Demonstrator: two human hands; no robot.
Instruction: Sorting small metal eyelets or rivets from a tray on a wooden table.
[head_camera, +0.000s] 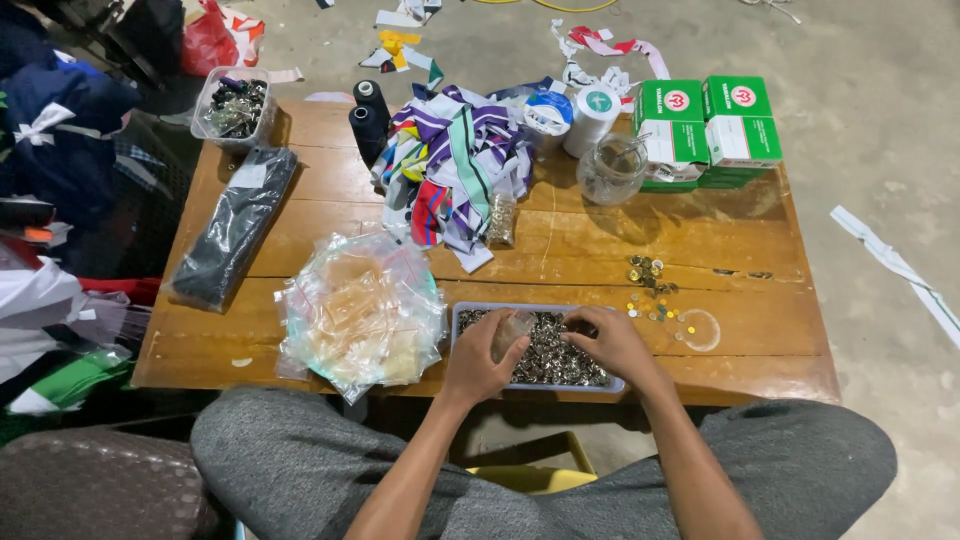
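Low wooden table (560, 240) on concrete floor. Left hand (480, 360) closed around small clear bag (510, 332), held over tray of metal fasteners (545, 350) at near edge. Right hand (610, 340) pinched down into fasteners; contents of pinch not discernible. Loose pieces (650, 285) just beyond. Advisable: bag mouth kept wide, low over tray.

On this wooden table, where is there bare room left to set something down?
Bare wood lies right of the scattered loose metal pieces, below the green boxes, and between the black packet and the fabric strips. The front edge is crowded: the bag pile, the tray, both hands.
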